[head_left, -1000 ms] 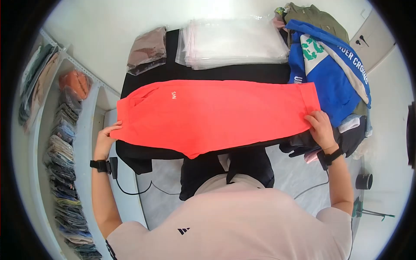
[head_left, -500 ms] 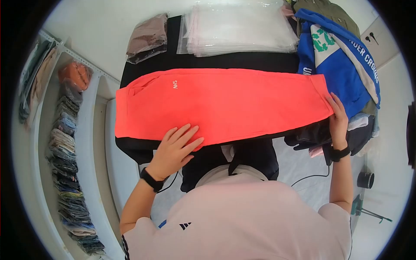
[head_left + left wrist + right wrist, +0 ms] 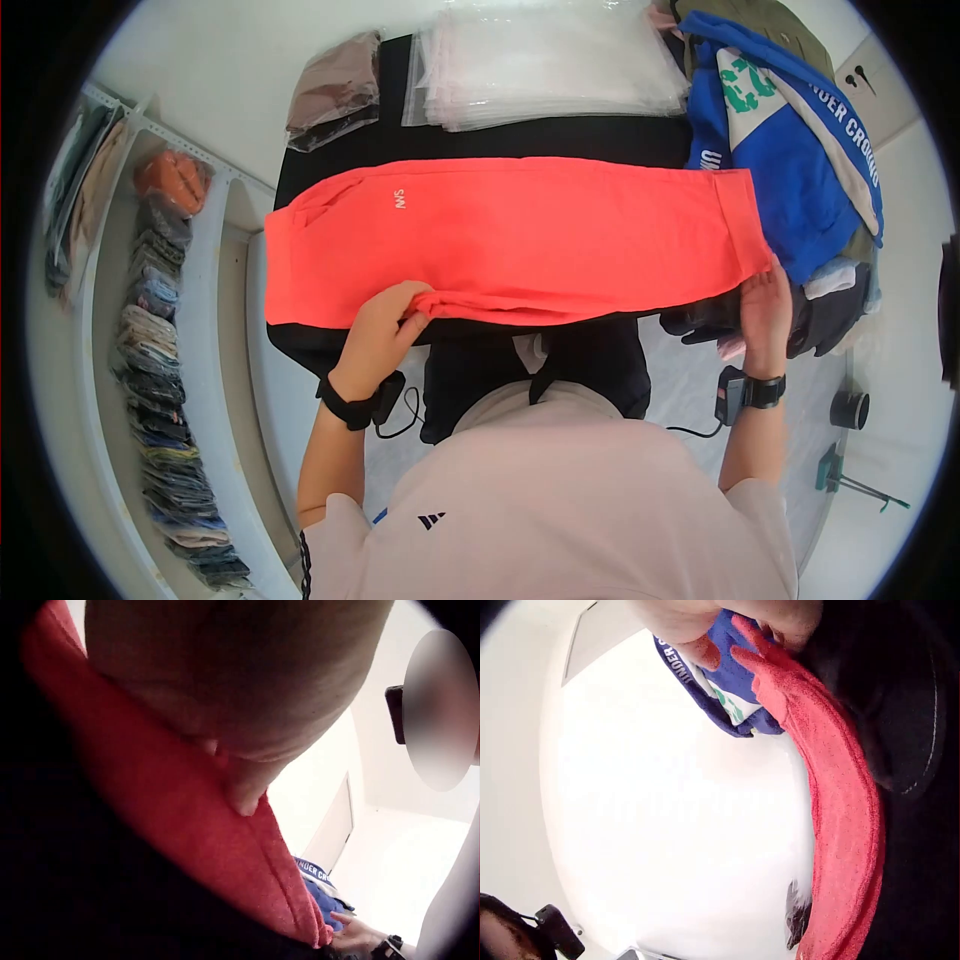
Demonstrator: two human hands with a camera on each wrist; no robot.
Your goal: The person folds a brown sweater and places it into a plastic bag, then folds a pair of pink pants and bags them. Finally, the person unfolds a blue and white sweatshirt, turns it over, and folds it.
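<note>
Coral-red trousers lie folded lengthwise across the black table, waistband at the left and cuff at the right. My left hand pinches their near edge around the crotch, where the cloth bunches; in the left wrist view its thumb or finger presses on the red cloth. My right hand is at the near corner of the cuff, palm turned up, fingertips partly hidden by the cloth. The right wrist view has the right hand at the end of the red cloth, its fingers around the edge.
Clear plastic bags are stacked at the table's back, with a bagged brown garment to their left. A blue hoodie and other clothes pile up at the right. Shelves of bagged clothes stand at the left.
My left hand has gone from the waistband corner to the crotch, first lying spread, now pinching the edge. The crotch point is drawn in. My right hand has turned palm up at the cuff.
</note>
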